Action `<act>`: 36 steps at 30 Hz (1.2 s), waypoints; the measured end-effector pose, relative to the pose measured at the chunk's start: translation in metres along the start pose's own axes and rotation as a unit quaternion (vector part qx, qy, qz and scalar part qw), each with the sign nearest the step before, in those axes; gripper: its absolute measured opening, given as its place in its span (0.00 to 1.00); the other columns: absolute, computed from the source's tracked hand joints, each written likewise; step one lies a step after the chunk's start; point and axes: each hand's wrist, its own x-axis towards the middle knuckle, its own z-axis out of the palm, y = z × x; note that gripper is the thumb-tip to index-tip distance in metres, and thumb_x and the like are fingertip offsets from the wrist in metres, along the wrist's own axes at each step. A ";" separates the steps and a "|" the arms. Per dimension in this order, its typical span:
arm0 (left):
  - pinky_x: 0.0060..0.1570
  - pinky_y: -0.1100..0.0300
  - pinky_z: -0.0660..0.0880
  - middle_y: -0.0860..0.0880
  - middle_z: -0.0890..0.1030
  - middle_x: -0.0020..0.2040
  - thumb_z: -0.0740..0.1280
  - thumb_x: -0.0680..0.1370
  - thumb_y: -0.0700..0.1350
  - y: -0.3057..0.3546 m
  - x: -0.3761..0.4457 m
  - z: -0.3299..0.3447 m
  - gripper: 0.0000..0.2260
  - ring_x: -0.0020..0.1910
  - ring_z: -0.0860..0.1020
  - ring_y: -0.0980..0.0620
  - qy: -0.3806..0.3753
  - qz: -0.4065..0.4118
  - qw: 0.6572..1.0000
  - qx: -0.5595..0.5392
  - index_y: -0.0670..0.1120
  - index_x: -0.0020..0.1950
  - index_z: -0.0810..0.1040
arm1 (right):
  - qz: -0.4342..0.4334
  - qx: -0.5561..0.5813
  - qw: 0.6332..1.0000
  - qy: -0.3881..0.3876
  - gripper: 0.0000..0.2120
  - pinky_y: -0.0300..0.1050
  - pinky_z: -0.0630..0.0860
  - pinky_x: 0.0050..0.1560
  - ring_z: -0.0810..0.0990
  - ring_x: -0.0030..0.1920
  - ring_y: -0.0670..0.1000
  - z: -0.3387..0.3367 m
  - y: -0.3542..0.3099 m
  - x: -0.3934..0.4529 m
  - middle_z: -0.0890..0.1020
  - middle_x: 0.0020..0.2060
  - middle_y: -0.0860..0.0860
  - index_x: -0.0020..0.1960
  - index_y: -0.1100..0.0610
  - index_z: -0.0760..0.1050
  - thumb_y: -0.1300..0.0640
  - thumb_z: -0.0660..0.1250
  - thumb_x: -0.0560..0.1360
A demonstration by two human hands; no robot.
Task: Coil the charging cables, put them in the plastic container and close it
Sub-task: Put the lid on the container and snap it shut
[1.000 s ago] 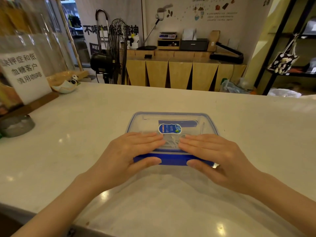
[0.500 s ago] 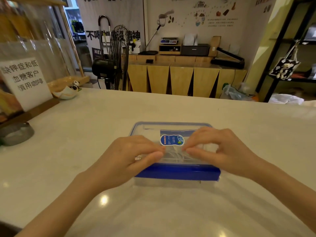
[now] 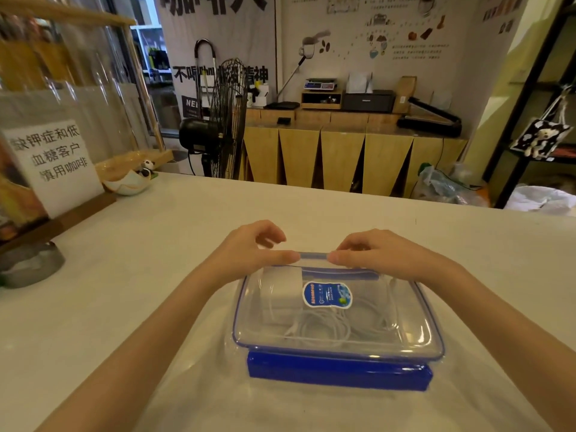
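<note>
A clear plastic container (image 3: 414, 344) with a blue-rimmed lid sits on the white counter in front of me. Its near blue latch (image 3: 339, 371) is folded down. Through the lid I see coiled white charging cables (image 3: 324, 328) and a white charger block (image 3: 280, 291) under a blue sticker (image 3: 327, 295). My left hand (image 3: 249, 254) and my right hand (image 3: 383, 254) are both at the container's far edge. Thumbs and fingers of both hands pinch the far blue latch (image 3: 313, 255), which sticks up level with the lid.
A paper sign in a wooden stand (image 3: 53, 160) and a grey dish (image 3: 28, 266) stand at the counter's left. A small bowl with a panda figure (image 3: 134, 180) sits behind them. Beyond the counter are a black fan (image 3: 224, 120) and wooden cabinets (image 3: 343, 157).
Both hands have left the near latch, now pressed down, and moved across the lid to the far edge, where they grip the far latch. My view has tilted down over the container.
</note>
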 end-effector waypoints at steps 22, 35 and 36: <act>0.36 0.61 0.78 0.48 0.83 0.42 0.72 0.67 0.44 0.000 -0.001 0.005 0.05 0.43 0.81 0.51 0.005 -0.061 0.976 -0.208 0.48 0.42 0.82 | -0.039 0.051 0.995 0.081 0.16 0.36 0.74 0.31 0.80 0.37 0.44 0.001 0.002 0.000 0.82 0.33 0.41 0.44 0.51 0.82 0.40 0.66 0.66; 0.41 0.67 0.77 0.53 0.82 0.42 0.70 0.70 0.45 -0.004 -0.003 0.003 0.04 0.44 0.79 0.54 0.037 0.073 0.995 -0.058 0.49 0.44 0.81 | -0.076 -0.088 0.981 0.153 0.19 0.46 0.78 0.50 0.79 0.48 0.46 0.000 -0.008 -0.014 0.83 0.49 0.48 0.58 0.51 0.76 0.43 0.64 0.71; 0.43 0.66 0.76 0.52 0.82 0.44 0.70 0.70 0.46 -0.005 -0.003 0.003 0.07 0.44 0.79 0.55 0.062 0.113 0.992 -0.004 0.48 0.47 0.81 | -0.086 -0.109 0.973 0.186 0.19 0.45 0.77 0.52 0.77 0.49 0.45 -0.006 -0.013 -0.018 0.82 0.51 0.47 0.60 0.50 0.74 0.44 0.64 0.72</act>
